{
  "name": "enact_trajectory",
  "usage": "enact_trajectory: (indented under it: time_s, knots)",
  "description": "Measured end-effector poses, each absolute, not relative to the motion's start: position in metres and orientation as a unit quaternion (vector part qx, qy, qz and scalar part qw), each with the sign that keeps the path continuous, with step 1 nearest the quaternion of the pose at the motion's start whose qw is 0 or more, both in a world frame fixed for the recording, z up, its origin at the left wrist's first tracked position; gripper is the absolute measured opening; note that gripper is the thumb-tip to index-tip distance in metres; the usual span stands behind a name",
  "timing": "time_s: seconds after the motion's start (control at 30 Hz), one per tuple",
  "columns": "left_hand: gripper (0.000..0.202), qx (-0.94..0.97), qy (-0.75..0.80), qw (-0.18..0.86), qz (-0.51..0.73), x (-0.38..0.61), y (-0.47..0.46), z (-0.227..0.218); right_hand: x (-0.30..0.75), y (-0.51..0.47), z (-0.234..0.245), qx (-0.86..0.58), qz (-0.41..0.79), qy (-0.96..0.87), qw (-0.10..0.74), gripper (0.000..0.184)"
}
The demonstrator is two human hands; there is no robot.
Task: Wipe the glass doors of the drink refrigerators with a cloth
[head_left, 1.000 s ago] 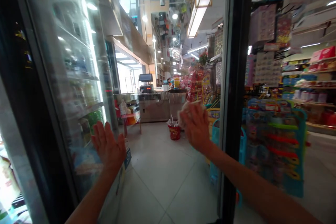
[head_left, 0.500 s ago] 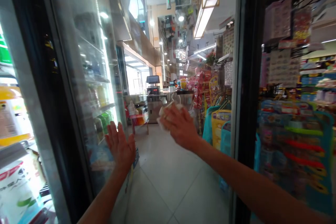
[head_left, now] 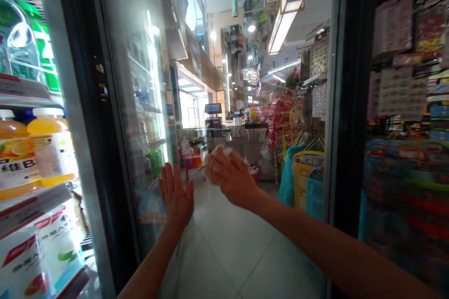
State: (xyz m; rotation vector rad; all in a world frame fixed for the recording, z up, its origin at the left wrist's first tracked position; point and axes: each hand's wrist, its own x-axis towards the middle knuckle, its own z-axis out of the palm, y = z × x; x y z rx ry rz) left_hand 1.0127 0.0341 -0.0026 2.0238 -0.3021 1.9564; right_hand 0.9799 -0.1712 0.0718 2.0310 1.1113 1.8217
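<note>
A tall glass door (head_left: pixel 245 247) in a dark frame (head_left: pixel 345 149) stands before me, and the shop shows through it. Flat against the pane rests my left hand (head_left: pixel 177 196), fingers stretched upward and holding nothing. To its right, my right hand (head_left: pixel 231 177) presses a pale, crumpled cloth (head_left: pixel 219 154) to the glass. The fingers lie over the cloth, which is partly hidden beneath them and slightly blurred.
Lit fridge shelves at the left carry orange juice bottles (head_left: pixel 49 145) and white printed packs (head_left: pixel 58 243). Beyond the glass are a checkout screen (head_left: pixel 213 108), a counter and hanging goods. A yellow bag (head_left: pixel 307 177) hangs at the right.
The view has turned slightly left, so more of the fridge shelves shows. My right hand has shifted with the cloth down and closer to my left hand, which stays flat on the glass.
</note>
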Motion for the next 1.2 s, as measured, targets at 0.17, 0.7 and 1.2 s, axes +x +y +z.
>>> enact_trajectory:
  time_s: [0.17, 0.7, 1.2]
  knots:
    - [0.061, 0.699, -0.111, 0.139, 0.693, 1.011, 0.034, -0.009, 0.983, -0.165, 0.078, 0.695, 0.637, 0.328, 0.057, 0.041]
    - [0.062, 0.711, -0.131, 0.123, 0.68, 1.006, 0.04, -0.015, 0.987, -0.137, 0.086, 0.667, 0.61, 0.419, 0.092, 0.035]
    - [0.065, 0.733, -0.161, 0.109, 0.652, 0.998, 0.05, -0.047, 0.99, -0.122, 0.092, 0.695, 0.65, 0.307, 0.025, 0.036]
